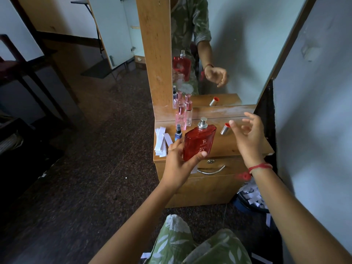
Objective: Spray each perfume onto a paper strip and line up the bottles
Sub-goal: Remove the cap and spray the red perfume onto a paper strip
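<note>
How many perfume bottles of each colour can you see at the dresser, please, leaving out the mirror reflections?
1 red bottle
1 pink bottle
1 clear bottle with a pink cap
1 blue bottle
Total: 4 bottles

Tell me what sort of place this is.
Probably a home bedroom's dressing corner: a low wooden dressing table, a tall wall mirror above it, and glass perfume bottles on top.

Glossy red glass bottle (199,143), shiny metal sprayer (203,122), scuffed wooden dresser top (224,143), paper strips (162,141).
</note>
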{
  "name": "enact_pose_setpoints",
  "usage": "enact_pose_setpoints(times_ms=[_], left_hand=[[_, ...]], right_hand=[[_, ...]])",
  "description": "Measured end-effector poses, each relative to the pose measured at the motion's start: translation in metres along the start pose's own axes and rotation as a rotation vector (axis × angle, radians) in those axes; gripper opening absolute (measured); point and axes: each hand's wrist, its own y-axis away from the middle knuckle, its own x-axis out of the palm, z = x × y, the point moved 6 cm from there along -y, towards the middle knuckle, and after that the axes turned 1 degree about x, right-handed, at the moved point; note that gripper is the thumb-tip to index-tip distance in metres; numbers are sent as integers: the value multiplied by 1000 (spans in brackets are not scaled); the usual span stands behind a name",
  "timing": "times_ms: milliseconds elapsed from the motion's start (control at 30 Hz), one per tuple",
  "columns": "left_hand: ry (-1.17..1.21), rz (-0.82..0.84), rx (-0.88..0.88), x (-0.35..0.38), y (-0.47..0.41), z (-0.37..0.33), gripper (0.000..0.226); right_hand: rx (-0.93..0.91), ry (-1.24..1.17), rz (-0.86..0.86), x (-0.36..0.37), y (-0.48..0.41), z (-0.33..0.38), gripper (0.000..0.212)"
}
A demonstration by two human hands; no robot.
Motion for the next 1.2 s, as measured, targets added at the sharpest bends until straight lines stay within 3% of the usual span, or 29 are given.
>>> enact_pose_setpoints(times_ms=[67,167,267,400,467,600,733,867,1033,1200], left_hand=[[15,-4,7,3,-1,-5,28],[7,-16,29,4,0,-11,26],[40,-26,29,4,3,-16,26],[41,-31,53,7,6,-22,26],[25,-27,63,12,9,-25,28],[-11,-12,80,17,16,-30,32],[-11,33,86,19,16,-41,27],[-3,39,40,12,12,-50,43],[137,34,-43,-2,12,-44,29],[257,-89,-80,-15,11,-47,25]], right_hand=[[-79,-103,33,-3,19,13,37],[-77,-153,115,-3,37,19,33],[62,-249,162,-9,51,17,50],[65,-315,495,10,79,31,75],[46,-422,571,17,87,45,72],[83,-583,530,18,91,57,49],[155,-704,505,15,92,56,60],[186,-818,392,1,86,58,50],[129,-690,322,-24,76,65,37],[68,-618,340,-30,79,71,52]])
